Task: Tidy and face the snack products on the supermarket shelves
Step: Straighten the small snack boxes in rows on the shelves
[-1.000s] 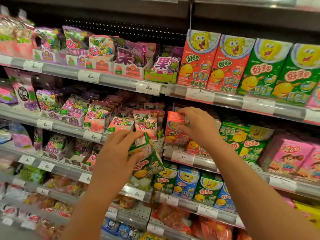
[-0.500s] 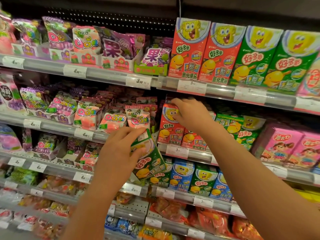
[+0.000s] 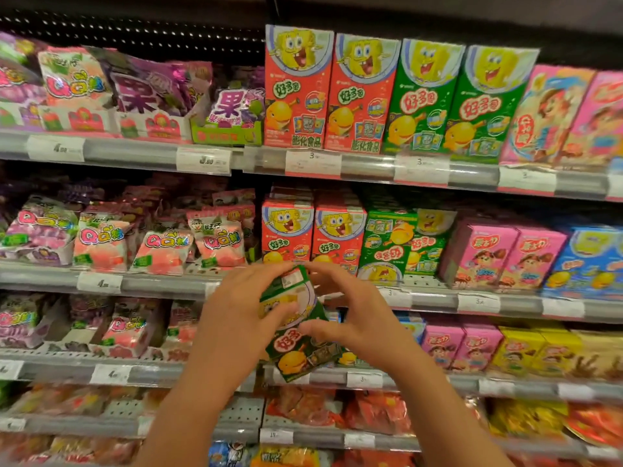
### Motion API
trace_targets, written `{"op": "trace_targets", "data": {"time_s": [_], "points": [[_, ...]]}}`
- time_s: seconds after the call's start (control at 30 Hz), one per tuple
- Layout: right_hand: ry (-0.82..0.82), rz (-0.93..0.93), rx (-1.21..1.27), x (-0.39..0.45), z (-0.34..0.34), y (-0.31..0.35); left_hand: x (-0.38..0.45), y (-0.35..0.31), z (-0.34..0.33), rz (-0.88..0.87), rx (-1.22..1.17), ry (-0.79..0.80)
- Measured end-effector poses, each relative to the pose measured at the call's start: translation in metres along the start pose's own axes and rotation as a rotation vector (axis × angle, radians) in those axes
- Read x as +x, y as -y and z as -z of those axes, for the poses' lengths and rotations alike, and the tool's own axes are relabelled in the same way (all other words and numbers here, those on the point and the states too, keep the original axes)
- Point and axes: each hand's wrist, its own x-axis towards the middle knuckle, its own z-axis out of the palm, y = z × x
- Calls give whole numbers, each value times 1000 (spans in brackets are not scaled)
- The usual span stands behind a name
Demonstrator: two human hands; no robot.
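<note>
A green snack box (image 3: 303,348) with a yellow cartoon figure is tilted in front of the shelves at centre. My left hand (image 3: 242,318) grips its left side, fingers across the front. From the right, my right hand (image 3: 360,315) curls round the same box, index finger over the top edge and thumb on the front. Behind the hands, two red boxes (image 3: 286,230) stand upright and facing out on the middle shelf. Right of them, green boxes (image 3: 391,244) lie askew on their sides.
The top shelf (image 3: 367,165) carries tall red and green boxes and pink boxes to the right. Candy bags (image 3: 101,244) fill the left bays. Pink boxes (image 3: 505,257), a blue one and yellow ones (image 3: 519,348) stand at the right. Price tags line each shelf rail.
My right hand let go of the red box on the middle shelf and came down onto the green box that my left hand holds. The view shifted up and right.
</note>
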Motion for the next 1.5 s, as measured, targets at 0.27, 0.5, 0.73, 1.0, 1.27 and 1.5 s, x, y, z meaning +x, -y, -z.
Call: {"op": "trace_targets", "data": {"time_s": [0.27, 0.5, 0.73, 1.0, 1.27, 1.5], "points": [[-69, -34, -370, -38, 60, -14, 23, -42, -39, -113, -75, 110], [-374, -209, -420, -67, 124, -30, 50, -62, -58, -190, -1, 131], [-432, -191, -549, -66, 161, -38, 82, -72, -83, -235, 150, 105], [-394, -136, -571, -37, 198, -65, 136, -85, -125, -276, 447, 134], [-321, -67, -591, -13, 210, -92, 141, -90, -154, -229, 577, 120], [-241, -56, -598, -1, 208, -115, 137, -91, -156, -231, 519, 52]]}}
